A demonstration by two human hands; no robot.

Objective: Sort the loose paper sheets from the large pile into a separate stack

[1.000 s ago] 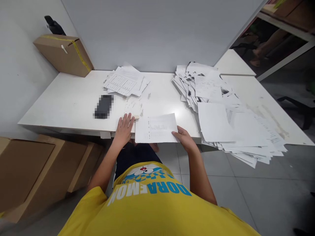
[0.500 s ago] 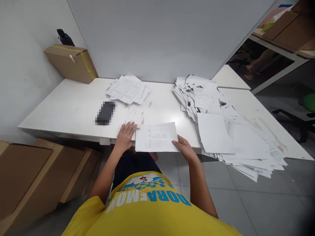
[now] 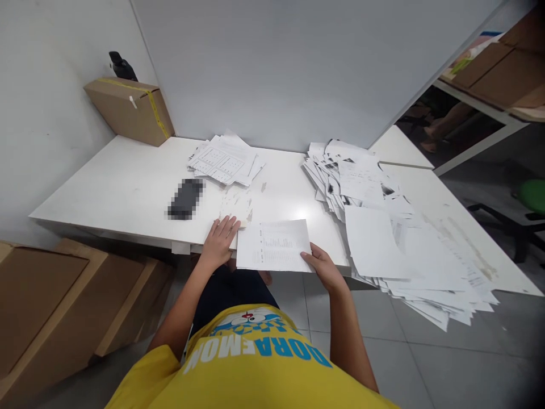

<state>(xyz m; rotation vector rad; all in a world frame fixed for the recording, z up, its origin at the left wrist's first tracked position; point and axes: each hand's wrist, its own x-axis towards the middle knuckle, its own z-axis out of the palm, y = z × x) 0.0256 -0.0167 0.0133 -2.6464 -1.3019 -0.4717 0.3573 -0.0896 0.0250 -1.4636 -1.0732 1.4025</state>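
Note:
My right hand (image 3: 324,267) pinches the right edge of a printed paper sheet (image 3: 275,244), thumb on top and fingers underneath. The sheet lies at the front edge of the white table (image 3: 145,193), its near side jutting slightly past the edge. My left hand (image 3: 221,241) rests flat on the table edge just left of the sheet, fingers stretched out. A small pale beige piece (image 3: 242,224) shows by its fingertips; I cannot tell what it is.
A small pile of printed papers (image 3: 225,159) lies at the back, with a pixelated dark object (image 3: 186,199) in front. A big, spread heap of papers (image 3: 374,238) overhangs the table on the right. Cardboard boxes (image 3: 128,113) stand back left and below left.
The camera view has shifted slightly, so everything sits a little lower and to the right. Both hands and the sheet keep practically the same place on the table.

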